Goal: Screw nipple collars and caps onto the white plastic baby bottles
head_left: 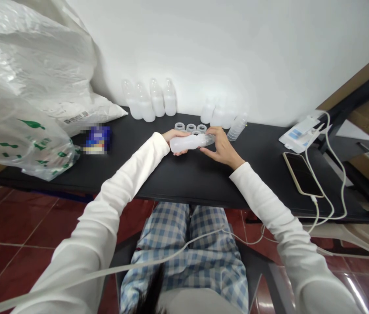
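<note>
My left hand [175,138] is wrapped round the body of a frosted white baby bottle [184,143], which lies sideways above the black table. Its clear domed cap points right, and the fingers of my right hand [221,147] close round that end. Just beyond the bottle, several translucent rings [191,127] rest on the tabletop. Farther back on the left, several matching bottles [147,107] stand upright with clear caps on. Behind my right hand is a group of frosted bottles [222,114], beside a leaning stack of clear caps [237,127].
Large white plastic bags [50,65] and a green-printed clear bag [36,139] fill the table's left side. A blue packet [98,139] lies nearby. At right are a phone [303,175], a white power strip [302,134] and cables. One cable crosses my lap.
</note>
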Available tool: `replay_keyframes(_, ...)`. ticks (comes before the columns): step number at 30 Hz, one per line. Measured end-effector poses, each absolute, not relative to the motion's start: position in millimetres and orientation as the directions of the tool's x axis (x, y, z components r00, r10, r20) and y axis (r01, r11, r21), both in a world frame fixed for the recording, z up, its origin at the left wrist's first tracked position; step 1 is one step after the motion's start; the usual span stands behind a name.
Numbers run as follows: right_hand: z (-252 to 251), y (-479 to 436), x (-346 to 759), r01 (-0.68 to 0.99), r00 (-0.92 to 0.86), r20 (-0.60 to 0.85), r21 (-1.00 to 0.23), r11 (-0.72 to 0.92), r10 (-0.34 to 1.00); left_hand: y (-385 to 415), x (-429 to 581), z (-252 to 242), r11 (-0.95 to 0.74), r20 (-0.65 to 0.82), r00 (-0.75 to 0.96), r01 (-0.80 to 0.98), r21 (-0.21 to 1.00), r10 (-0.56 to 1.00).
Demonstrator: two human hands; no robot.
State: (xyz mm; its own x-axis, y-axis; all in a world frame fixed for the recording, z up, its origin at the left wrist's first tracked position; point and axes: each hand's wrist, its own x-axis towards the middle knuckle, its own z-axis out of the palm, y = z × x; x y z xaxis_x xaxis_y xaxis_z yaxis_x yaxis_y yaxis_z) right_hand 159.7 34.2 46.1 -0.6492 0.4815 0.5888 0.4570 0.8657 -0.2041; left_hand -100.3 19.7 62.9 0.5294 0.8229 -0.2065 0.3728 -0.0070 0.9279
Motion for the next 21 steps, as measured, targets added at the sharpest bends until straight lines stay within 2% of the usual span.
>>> replay_keyframes(5,48,40,168,0.558,-0.642,0.487,-0.232,0.796,0.592,28,-102,62,0.301,-0.374,0.617,0.223,0.927,0.693)
replay_keyframes(8,48,44,171,0.563,-0.648,0.468,-0.236,0.792,0.600,22,-101,63,0.358,-0.376,0.587,0.153,0.921,0.717)
replay_keyframes(11,49,47,171,0.507,-0.653,0.531,-0.224,0.832,0.540,20,-102,64,0.330,-0.315,0.553,0.076,0.941,0.771)
replay_keyframes(16,48,49,176,0.501,-0.571,0.715,-0.087,0.861,0.405,33,-112,64,0.262,-0.235,0.575,0.038,0.964,0.784)
replay_keyframes(18,46,51,179,0.572,-0.482,0.782,-0.060,0.818,0.394,40,-114,63,0.122,-0.078,0.469,-0.066,0.990,0.880)
replay_keyframes(21,42,54,182,0.668,-0.335,0.859,-0.072,0.740,0.386,53,-112,60,-0.148,0.171,0.161,-0.146,0.978,0.972)
